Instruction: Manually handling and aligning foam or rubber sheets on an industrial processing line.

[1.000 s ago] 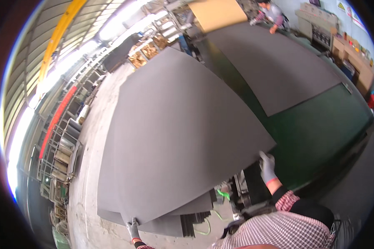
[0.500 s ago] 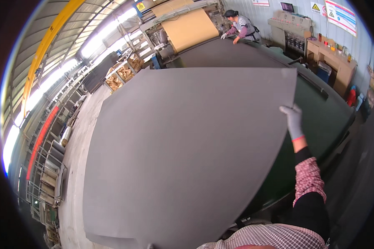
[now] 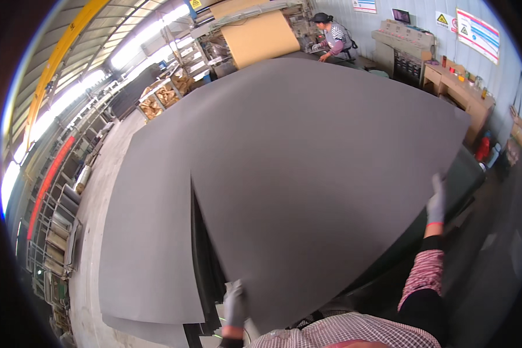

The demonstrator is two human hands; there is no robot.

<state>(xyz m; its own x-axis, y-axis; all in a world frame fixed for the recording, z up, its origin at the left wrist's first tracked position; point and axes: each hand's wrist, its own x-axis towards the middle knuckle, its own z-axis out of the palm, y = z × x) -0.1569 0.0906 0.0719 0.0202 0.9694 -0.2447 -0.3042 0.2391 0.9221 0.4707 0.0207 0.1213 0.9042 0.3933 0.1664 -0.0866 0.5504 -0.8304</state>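
A large, flexible dark grey sheet (image 3: pixel 325 174) spreads across the middle of the view, its surface bulging and its near edge curving toward me. My left hand (image 3: pixel 235 304), in a grey glove, grips its near left edge close to my body. At its right edge my right hand (image 3: pixel 437 203), also gloved, holds on with the arm stretched forward; the sheet partly hides the fingers. Left of the held sheet lies a stack of similar grey sheets (image 3: pixel 148 249), with a dark gap between the two. A green table surface (image 3: pixel 467 177) shows beneath the right edge.
Beyond the sheet, a co-worker (image 3: pixel 335 39) stands by a machine carrying a wide tan sheet (image 3: pixel 261 39). A control console (image 3: pixel 403 43) and a wooden desk (image 3: pixel 461 87) line the right wall. Racks with rolls (image 3: pixel 58 226) stand left of the pale floor aisle (image 3: pixel 93 232).
The held sheet has swung right and nearer, off the stack on the left. My right hand has moved right and closer to me. My left hand has come into sight at the near edge.
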